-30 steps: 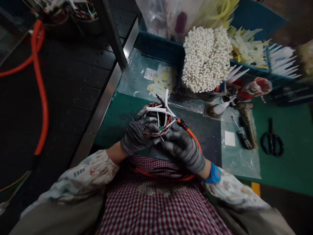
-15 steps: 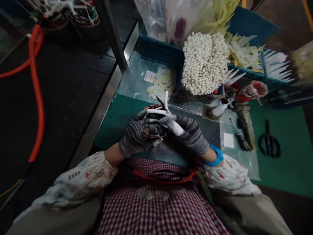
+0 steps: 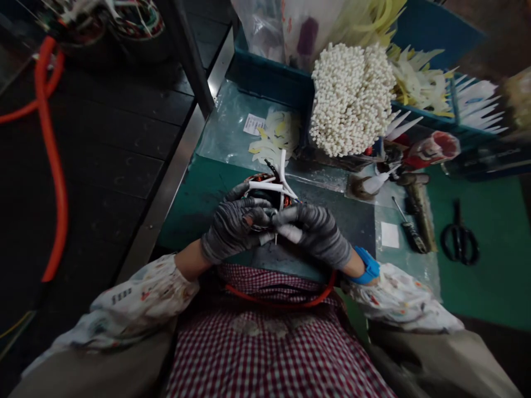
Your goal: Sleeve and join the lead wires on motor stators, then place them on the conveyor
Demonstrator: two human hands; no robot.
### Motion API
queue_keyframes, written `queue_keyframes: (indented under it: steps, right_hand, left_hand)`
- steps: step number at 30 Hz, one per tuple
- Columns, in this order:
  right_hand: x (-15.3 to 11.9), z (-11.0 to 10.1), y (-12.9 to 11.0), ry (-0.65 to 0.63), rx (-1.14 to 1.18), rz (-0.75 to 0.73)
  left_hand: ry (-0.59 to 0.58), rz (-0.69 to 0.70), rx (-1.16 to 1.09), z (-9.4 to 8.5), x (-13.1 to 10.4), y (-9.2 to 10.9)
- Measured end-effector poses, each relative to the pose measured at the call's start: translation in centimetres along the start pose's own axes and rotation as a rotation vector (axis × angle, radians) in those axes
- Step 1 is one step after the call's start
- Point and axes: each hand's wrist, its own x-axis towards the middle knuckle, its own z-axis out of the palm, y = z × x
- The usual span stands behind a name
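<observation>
A motor stator (image 3: 287,201) with copper windings sits on the bench in front of me, largely covered by my hands. White sleeved leads (image 3: 265,187) cross its top, and one sticks up beside a short black twisted lead (image 3: 271,167). My left hand (image 3: 234,228), in a grey striped glove, is closed around the stator's left and near side. Gloved the same way, with white-wrapped fingertips, my right hand (image 3: 318,228) pinches at the stator's near right edge. What lies between its fingertips is too small to make out. A thin pale end (image 3: 276,239) hangs below the fingertips.
A bundle of white sticks (image 3: 352,99) stands behind the stator, by blue bins (image 3: 269,83) of yellow and white strips. To the right lie a white-nozzled bottle (image 3: 375,182), a screwdriver (image 3: 410,226), a hammer (image 3: 418,207) and black scissors (image 3: 459,237). A metal post (image 3: 186,55) rises left.
My right hand has shifted down and slightly right, its fingers now pinched at the near edge, uncovering copper windings on the stator's right. My left hand keeps its hold.
</observation>
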Motion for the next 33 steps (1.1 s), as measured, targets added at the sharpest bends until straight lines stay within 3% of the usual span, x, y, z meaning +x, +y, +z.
queue_keyframes:
  steps: [2, 6, 10, 12, 18, 21, 23, 27, 31, 33]
  right_hand:
    - [-0.6, 0.3, 0.9, -0.05, -0.041, -0.025]
    - [-1.8, 0.7, 1.9, 0.052, -0.014, -0.047]
    - [-1.3, 1.1, 0.5, -0.161, -0.072, -0.198]
    - [0.2, 1.4, -0.2, -0.165, -0.164, -0.22]
    - [5.7, 1.2, -0.1, 0.123, -0.401, -0.179]
    - [5.1, 0.4, 0.4, 0.348, -0.404, -0.163]
    - [4.0, 0.0, 1.1, 0.4, -0.455, -0.11]
    - [4.0, -0.3, 3.0, 0.132, -0.607, -0.004]
    - [7.8, -2.1, 4.2, -0.093, -0.606, -0.085]
    - [9.7, -3.2, 4.5, -0.225, -0.545, -0.153]
  left_hand:
    - [-0.021, -0.008, -0.029, -0.1, 0.1, 0.2]
    - [0.003, -0.016, -0.035, -0.1, 0.1, 0.4]
    - [0.051, 0.004, -0.062, 0.1, 0.1, 0.5]
    - [0.078, 0.011, -0.033, 0.3, 0.1, 0.5]
    - [0.084, 0.058, 0.048, 0.1, -0.1, 0.2]
    - [0.006, 0.151, 0.11, -0.9, -0.4, -0.7]
    - [-0.022, 0.208, 0.171, -2.0, -0.5, -1.4]
    - [-0.128, 0.316, 0.255, -4.9, -0.4, -2.3]
    - [-0.239, 0.492, 0.363, -7.1, 0.6, -2.4]
    - [-0.32, 0.508, 0.433, -7.6, 0.9, -2.3]
